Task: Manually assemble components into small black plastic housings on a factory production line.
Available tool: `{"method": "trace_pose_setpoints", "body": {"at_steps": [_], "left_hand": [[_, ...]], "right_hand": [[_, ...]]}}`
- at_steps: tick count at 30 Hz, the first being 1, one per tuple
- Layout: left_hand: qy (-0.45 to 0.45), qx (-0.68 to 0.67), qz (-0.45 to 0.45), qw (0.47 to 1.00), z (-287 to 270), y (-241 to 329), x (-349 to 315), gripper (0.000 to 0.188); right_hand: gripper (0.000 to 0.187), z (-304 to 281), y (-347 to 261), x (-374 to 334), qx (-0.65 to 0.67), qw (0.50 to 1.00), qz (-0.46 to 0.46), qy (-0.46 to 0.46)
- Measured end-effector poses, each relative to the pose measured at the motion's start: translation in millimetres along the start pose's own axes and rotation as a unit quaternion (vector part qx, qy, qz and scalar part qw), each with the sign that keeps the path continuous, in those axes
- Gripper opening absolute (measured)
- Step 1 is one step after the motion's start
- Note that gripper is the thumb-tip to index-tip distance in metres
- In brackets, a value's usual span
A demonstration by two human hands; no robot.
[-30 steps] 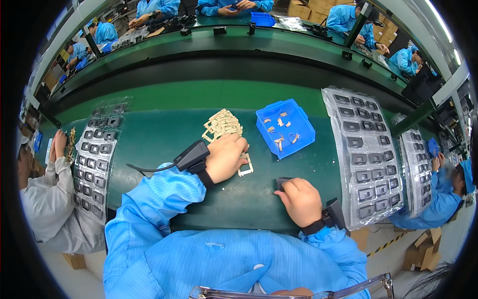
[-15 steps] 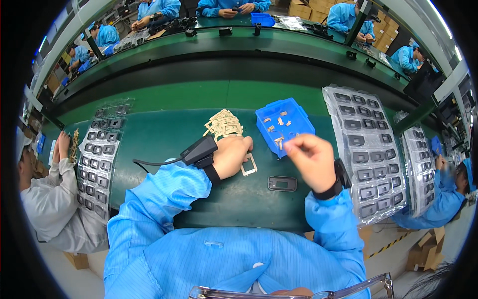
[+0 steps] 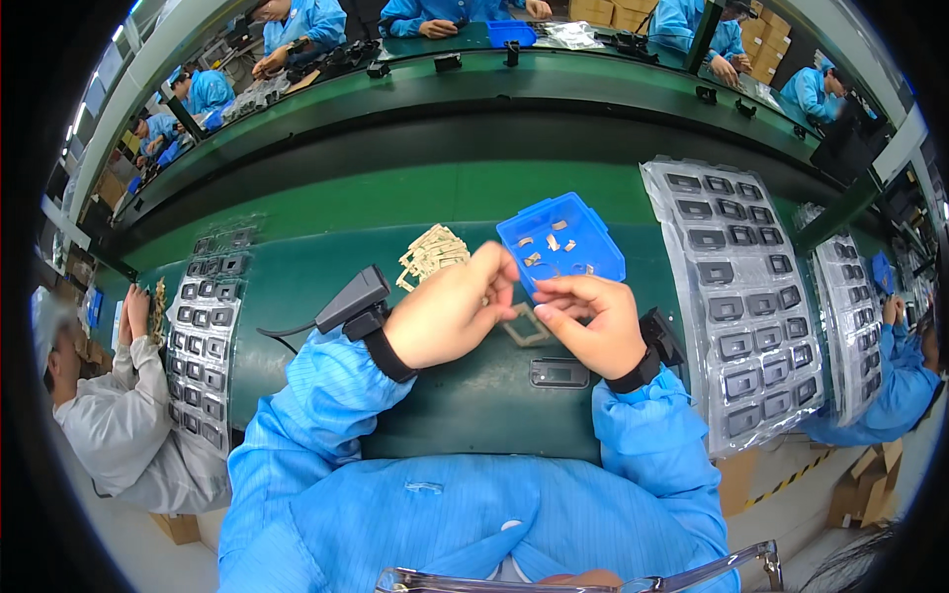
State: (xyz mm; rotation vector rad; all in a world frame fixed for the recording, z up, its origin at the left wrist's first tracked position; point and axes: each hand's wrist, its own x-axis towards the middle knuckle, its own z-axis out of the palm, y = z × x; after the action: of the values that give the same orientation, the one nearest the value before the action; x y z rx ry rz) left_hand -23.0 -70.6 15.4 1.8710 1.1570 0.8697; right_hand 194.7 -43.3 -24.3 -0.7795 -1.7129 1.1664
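Note:
In front of me my left hand (image 3: 450,311) is closed, its thumb and fingers pinching a thin pale rectangular frame (image 3: 531,339), slightly blurred. My right hand (image 3: 596,321) meets it from the other side, thumb and forefinger pressed together at the frame's upper edge; whatever is between those fingertips is hidden. Below the hands a black rectangular housing with a window (image 3: 560,374) lies flat on the green table. A pile of similar cream frames (image 3: 432,253) lies beyond my left hand. Just behind the fingertips stands a blue bin (image 3: 585,229) with several small tan pieces.
To the right, a clear plastic tray (image 3: 707,287) holds rows of black housings, with another such tray (image 3: 840,296) beyond it. More housings fill a tray (image 3: 206,316) at left. Co-workers sit on both sides and across a raised green shelf (image 3: 415,94). A cable trails from my left wrist device (image 3: 358,296).
My left hand has lifted the pale frame off the table and moved right. My right hand has come left and lower, so the two hands now meet at the frame.

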Motion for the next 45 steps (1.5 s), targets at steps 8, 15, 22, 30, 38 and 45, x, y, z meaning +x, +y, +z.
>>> {"method": "trace_pose_setpoints", "body": {"at_steps": [8, 15, 22, 30, 38, 45], "left_hand": [[0.135, 0.289, 0.330, 0.889, 24, 1, 49, 0.017], [0.178, 0.315, 0.329, 0.872, 41, -3, 55, 0.020], [0.161, 0.354, 0.314, 0.866, 47, -9, 50, 0.019], [0.238, 0.092, 0.130, 0.958, 32, -13, 61, 0.003], [0.156, 0.217, 0.221, 0.938, 32, -18, 53, 0.014], [0.095, 0.311, 0.276, 0.904, 43, -14, 41, 0.018]], "right_hand": [[0.018, -14, 3, 1, 0.154, 0.981, 0.085, 0.086], [0.016, -8, 7, 1, 0.111, 0.983, 0.038, 0.138], [0.010, -8, 0, 0, -0.109, 0.983, -0.029, 0.145], [0.012, -13, 11, 2, 0.035, 0.981, 0.036, 0.186], [0.018, -26, 7, 11, 0.125, 0.958, 0.156, 0.204], [0.018, -25, 2, 9, 0.172, 0.953, 0.176, 0.174]]}}
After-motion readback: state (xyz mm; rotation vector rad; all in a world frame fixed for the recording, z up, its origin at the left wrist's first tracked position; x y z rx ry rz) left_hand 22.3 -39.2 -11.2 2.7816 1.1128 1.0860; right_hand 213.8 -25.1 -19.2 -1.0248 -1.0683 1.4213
